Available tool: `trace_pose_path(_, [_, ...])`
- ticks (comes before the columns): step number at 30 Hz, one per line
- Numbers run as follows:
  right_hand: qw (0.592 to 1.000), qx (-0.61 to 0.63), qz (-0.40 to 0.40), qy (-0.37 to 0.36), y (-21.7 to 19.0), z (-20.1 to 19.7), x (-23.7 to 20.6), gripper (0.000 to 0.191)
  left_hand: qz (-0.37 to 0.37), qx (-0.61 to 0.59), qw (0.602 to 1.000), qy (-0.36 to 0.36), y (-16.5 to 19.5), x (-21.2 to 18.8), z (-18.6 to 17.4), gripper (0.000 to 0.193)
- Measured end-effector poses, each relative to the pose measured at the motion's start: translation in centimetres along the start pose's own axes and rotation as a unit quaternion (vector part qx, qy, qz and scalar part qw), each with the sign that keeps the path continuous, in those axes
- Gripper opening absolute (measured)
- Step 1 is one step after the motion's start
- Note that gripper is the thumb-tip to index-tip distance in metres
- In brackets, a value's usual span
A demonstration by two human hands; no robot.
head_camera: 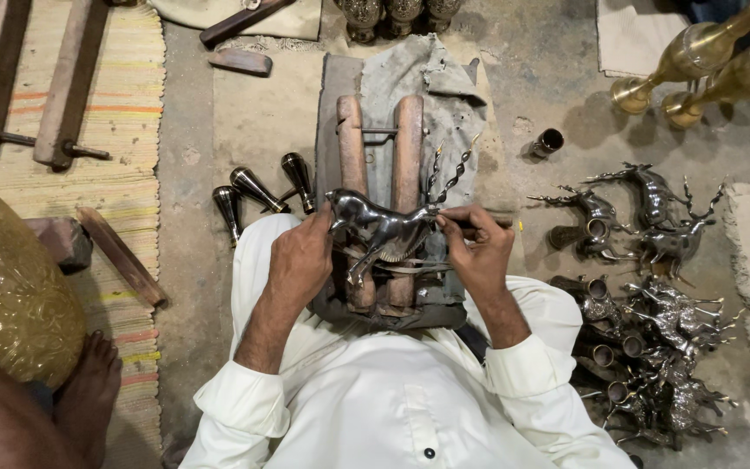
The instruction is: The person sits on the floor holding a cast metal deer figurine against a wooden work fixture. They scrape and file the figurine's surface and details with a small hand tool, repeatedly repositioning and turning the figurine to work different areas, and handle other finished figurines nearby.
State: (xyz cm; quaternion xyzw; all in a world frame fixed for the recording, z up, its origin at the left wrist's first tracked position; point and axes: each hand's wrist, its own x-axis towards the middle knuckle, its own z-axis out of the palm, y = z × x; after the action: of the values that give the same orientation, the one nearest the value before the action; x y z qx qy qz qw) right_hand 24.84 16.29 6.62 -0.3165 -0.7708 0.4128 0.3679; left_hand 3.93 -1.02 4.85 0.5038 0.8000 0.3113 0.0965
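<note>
Here, a shiny dark metal deer [385, 233] sits in the middle, held over two wooden bars [381, 139] on a grey cloth [434, 78]. It has a smooth, bright body, thin legs and two long twisty horns that point up. The left hand [299, 260] is closed around its back end. The right hand [476, 247] is closed by the deer's head, and it seems to pinch a small thin tool, though that part is hard to see.

Far left, a big gold patterned pot [6, 287] stands on a striped mat [132, 104], with another person's bare foot [88, 391] beside it. Just left of the hands, three dark metal cones [258, 191] lie on the floor. On the right, a small dark cup [549, 142] stands alone, and many more metal deer [644, 287] lie in a heap near the right arm. At the top right, two tall gold stands [705, 65] lie tipped over.
</note>
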Motion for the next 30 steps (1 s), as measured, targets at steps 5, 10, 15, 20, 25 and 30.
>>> trace_pose_path(5, [0.999, 0.001, -0.001, -0.034, 0.4, -0.7, 0.4, 0.006, 0.001, -0.001, 1.0, 0.007, 0.0, 0.0, 0.0, 0.042])
trace_pose_path(10, [0.999, -0.003, -0.007, -0.054, 0.9, -1.1, 0.5, 0.009, -0.004, -0.008, 1.0, 0.008, 0.0, 0.0, 0.1, 0.041])
trace_pose_path(15, [0.997, -0.001, -0.026, -0.067, 1.1, -1.4, 0.4, 0.015, -0.017, -0.011, 1.0, -0.006, -0.1, 0.0, 0.2, 0.041])
trace_pose_path(20, [0.997, 0.015, -0.024, -0.068, 1.5, -1.3, 0.1, 0.016, -0.008, -0.002, 1.0, 0.0, -0.3, 0.0, 0.2, 0.043])
trace_pose_path(25, [0.997, 0.035, -0.031, -0.063, 2.3, -1.2, -0.2, 0.014, -0.006, 0.007, 1.0, 0.001, -0.4, 0.0, 0.4, 0.044])
trace_pose_path(30, [0.993, 0.117, -0.019, -0.019, 3.0, -0.5, -1.0, 0.012, -0.008, 0.007, 1.0, -0.005, 0.0, 0.1, 0.1, 0.044])
